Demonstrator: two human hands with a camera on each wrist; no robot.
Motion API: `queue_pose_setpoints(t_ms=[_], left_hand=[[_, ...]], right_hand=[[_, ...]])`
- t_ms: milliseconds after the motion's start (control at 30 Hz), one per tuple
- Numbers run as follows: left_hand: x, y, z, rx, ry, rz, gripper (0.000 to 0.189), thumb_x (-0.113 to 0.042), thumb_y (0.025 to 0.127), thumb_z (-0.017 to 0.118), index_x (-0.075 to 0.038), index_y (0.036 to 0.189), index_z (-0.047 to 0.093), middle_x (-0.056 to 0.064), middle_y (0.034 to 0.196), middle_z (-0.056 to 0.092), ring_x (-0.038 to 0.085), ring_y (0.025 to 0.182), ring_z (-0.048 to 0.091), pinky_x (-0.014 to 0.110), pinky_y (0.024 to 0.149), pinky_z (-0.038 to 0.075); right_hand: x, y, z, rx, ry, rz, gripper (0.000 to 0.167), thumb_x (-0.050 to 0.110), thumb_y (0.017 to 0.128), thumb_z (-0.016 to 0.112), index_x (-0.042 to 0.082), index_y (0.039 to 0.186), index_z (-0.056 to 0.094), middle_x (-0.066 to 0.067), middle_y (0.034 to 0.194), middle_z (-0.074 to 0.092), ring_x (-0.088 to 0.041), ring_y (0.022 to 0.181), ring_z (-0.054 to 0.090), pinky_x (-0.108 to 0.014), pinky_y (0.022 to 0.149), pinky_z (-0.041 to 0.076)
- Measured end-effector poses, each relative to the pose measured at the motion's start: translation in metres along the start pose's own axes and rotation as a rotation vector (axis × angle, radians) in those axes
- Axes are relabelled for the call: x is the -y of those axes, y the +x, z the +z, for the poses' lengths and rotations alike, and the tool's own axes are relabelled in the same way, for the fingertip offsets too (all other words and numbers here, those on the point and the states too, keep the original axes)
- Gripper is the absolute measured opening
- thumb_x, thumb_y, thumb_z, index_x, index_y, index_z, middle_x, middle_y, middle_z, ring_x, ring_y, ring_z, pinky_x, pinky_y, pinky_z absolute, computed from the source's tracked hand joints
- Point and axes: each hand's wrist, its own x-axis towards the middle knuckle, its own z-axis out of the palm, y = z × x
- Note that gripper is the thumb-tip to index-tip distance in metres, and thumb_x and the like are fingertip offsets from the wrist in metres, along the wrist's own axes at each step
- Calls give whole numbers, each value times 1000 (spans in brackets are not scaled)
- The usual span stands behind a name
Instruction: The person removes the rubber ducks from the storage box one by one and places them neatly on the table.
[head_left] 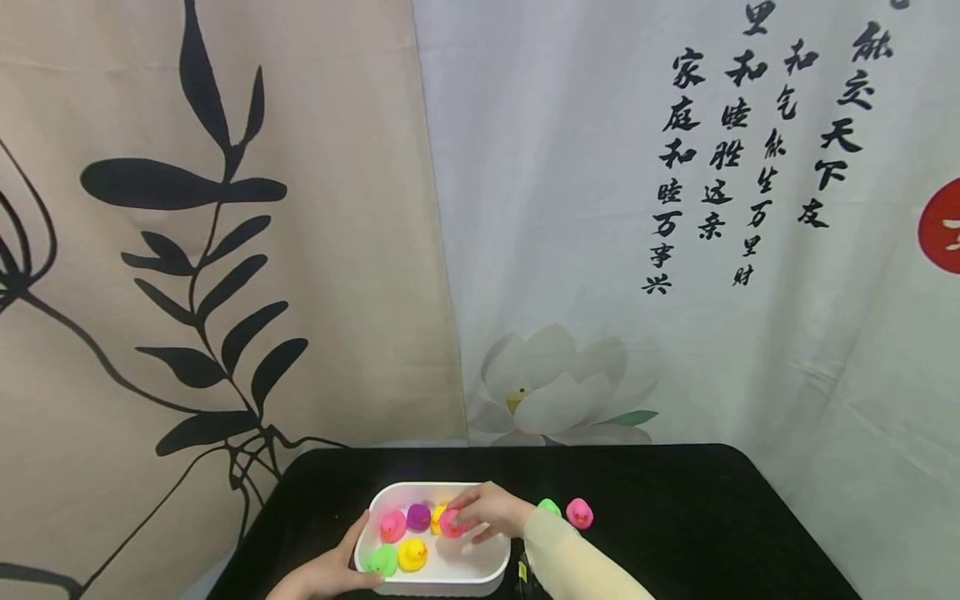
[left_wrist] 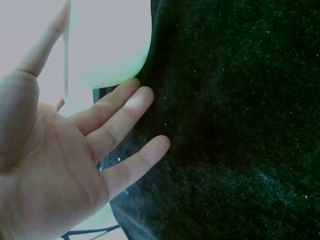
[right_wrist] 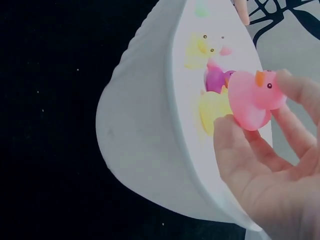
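Observation:
Over the right part of a white plastic tub (head_left: 480, 575), my right hand (head_left: 491, 510) pinches a pink rubber duck (right_wrist: 250, 97) between thumb and fingers. My left hand (head_left: 326, 573) rests against the tub's left end, thumb near the front corner and index finger along the side. In the left wrist view, its other fingers (left_wrist: 122, 117) stretch out fairly straight beside the tub wall. Inside the tub are another pink duck (head_left: 392, 526), a purple duck (head_left: 418, 517), a green duck (head_left: 383, 560) and a yellow duck (head_left: 412, 554). A second yellow duck (right_wrist: 212, 110) sits partly behind the held one.
Right of the tub, a green duck (head_left: 550, 506), partly hidden by the right forearm, and a pink duck (head_left: 580, 513) stand on the black-covered table (head_left: 697, 533). A small dark item with a yellow mark (head_left: 522, 572) lies by the tub's right end. A printed curtain (head_left: 360, 250) hangs behind.

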Motion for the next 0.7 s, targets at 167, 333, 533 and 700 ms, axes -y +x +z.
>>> queue_pose_setpoints(t_ms=[167, 333, 533, 700], left_hand=[[-1, 1, 1, -11, 15, -7, 103, -27, 87, 72, 0, 151, -4, 39, 146, 7, 50, 115, 33, 74, 101, 21], [1, 2, 1, -13, 8, -20, 103, -28, 87, 72, -1, 151, -4, 39, 146, 9, 49, 114, 34, 73, 101, 23], [3, 3, 0, -9, -2, -27, 104, -30, 86, 73, -1, 151, -4, 39, 143, 13, 47, 111, 38, 69, 100, 31], [4, 3, -1, -3, 1, -26, 105, -31, 86, 73, -1, 151, -4, 39, 143, 14, 45, 110, 40, 67, 98, 34]], right_hand=[[4, -3, -6, -1, -20, -1, 20, 14, 82, 77, 10, 102, 75, -5, 94, 69, -24, 81, 65, -52, 75, 56], [6, -4, -10, 9, -38, -15, 18, 14, 83, 76, 9, 101, 75, -6, 91, 70, -26, 82, 65, -55, 77, 55], [8, -5, -18, 27, -65, -41, 16, 15, 85, 74, 10, 100, 75, -7, 89, 71, -25, 81, 65, -59, 76, 54], [9, -6, -26, 43, -80, -66, 15, 17, 85, 74, 11, 99, 75, -7, 88, 72, -25, 82, 65, -61, 77, 53]])
